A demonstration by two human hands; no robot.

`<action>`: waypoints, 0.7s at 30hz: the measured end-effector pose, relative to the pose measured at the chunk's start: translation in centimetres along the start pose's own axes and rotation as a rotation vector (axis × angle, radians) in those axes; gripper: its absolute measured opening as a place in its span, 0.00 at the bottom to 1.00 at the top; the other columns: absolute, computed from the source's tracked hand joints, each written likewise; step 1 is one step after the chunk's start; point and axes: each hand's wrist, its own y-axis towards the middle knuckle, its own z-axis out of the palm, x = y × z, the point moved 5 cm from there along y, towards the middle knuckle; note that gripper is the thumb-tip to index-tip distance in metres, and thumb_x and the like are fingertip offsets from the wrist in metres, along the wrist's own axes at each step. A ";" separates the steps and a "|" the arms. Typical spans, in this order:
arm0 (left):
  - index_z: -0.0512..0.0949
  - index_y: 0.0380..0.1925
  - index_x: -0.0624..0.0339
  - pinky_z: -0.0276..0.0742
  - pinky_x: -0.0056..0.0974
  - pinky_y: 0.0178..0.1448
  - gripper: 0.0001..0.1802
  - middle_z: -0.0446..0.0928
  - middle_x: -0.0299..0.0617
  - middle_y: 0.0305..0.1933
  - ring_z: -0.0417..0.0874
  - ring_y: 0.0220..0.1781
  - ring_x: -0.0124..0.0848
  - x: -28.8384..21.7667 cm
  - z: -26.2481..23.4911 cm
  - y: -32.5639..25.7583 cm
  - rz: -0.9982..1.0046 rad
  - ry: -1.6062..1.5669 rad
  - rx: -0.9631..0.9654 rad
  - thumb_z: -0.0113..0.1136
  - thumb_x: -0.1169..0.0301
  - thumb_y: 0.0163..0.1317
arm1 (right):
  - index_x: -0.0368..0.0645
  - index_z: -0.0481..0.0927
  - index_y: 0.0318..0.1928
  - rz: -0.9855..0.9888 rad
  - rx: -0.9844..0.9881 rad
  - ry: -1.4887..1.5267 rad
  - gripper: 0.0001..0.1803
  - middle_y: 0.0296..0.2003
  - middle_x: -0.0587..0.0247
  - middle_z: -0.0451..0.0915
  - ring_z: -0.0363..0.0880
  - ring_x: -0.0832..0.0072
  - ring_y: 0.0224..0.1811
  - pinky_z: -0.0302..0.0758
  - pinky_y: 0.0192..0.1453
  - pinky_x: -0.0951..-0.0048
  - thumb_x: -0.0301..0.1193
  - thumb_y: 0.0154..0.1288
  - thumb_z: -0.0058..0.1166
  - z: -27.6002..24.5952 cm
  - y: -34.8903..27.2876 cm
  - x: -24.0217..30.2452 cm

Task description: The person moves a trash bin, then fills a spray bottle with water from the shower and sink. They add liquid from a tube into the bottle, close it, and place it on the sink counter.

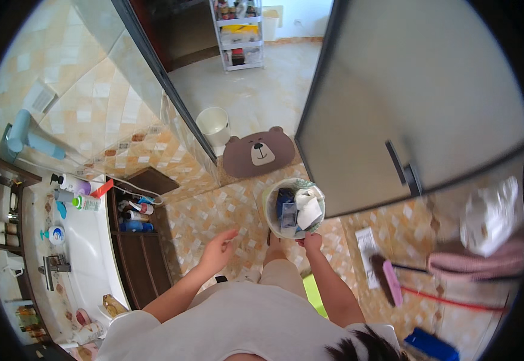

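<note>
My right hand (311, 242) grips the near edge of a round trash bin (269, 207) with a patterned liner folded over its rim. Inside the bin lie crumpled white paper (309, 212) and a dark blue wrapper (285, 197). To the left of the bin, my left hand (218, 251) is held in the air over the tiled floor, its fingers loosely stretched out and nothing in them. The bin's underside is hidden from me.
A brown bear-shaped mat (250, 162) lies at the doorway, with a white bucket (213, 124) beside it. On the right stands an open frosted door (406, 90); a pink broom (390, 283) is below. A washbasin counter (87, 240) lines the left.
</note>
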 end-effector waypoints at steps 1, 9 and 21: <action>0.74 0.56 0.64 0.77 0.37 0.54 0.19 0.78 0.48 0.56 0.80 0.56 0.37 0.4 -1.1 1.2 -0.045 0.014 -0.045 0.49 0.80 0.65 | 0.22 0.76 0.33 -0.017 0.056 -0.001 0.15 0.26 0.45 0.82 0.85 0.57 0.21 0.82 0.21 0.66 0.28 0.66 0.48 2.0 2.3 1.2; 0.73 0.58 0.63 0.77 0.35 0.53 0.20 0.80 0.45 0.54 0.80 0.56 0.33 -1.0 -5.9 3.9 -0.292 0.005 -0.302 0.48 0.81 0.65 | 0.20 0.77 0.31 -0.280 0.190 -0.538 0.18 0.22 0.44 0.81 0.85 0.58 0.20 0.81 0.20 0.66 0.30 0.66 0.50 13.5 12.9 12.2; 0.72 0.58 0.62 0.76 0.36 0.55 0.19 0.80 0.44 0.55 0.80 0.57 0.33 -2.5 -9.8 12.0 -0.410 -0.123 -0.286 0.48 0.79 0.67 | 0.29 0.82 0.30 -0.408 0.267 -0.696 0.20 0.28 0.37 0.81 0.82 0.44 0.35 0.77 0.43 0.50 0.38 0.57 0.52 30.6 15.1 27.6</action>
